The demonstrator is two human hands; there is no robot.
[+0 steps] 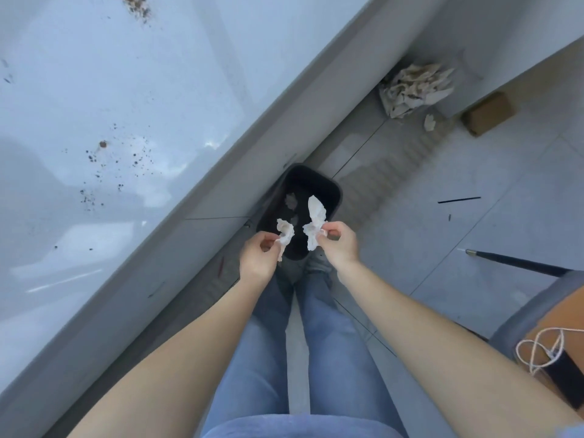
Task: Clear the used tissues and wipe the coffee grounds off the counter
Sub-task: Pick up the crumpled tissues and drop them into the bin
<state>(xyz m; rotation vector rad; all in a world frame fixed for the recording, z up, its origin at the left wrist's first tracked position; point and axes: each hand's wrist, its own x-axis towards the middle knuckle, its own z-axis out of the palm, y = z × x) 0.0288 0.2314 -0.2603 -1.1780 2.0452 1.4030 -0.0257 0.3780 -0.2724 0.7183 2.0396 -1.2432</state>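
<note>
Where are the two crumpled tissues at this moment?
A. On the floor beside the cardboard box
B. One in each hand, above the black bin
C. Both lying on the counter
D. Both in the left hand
B: the left hand pinches one tissue and the right hand the other tissue, over the black bin.

No text or labels — none legible.

head view, steeply downward, close above hands [300, 248]

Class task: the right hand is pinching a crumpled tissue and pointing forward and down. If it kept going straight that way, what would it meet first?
Probably the open black bin below the right hand and its tissue; depth is hard to judge.
</note>
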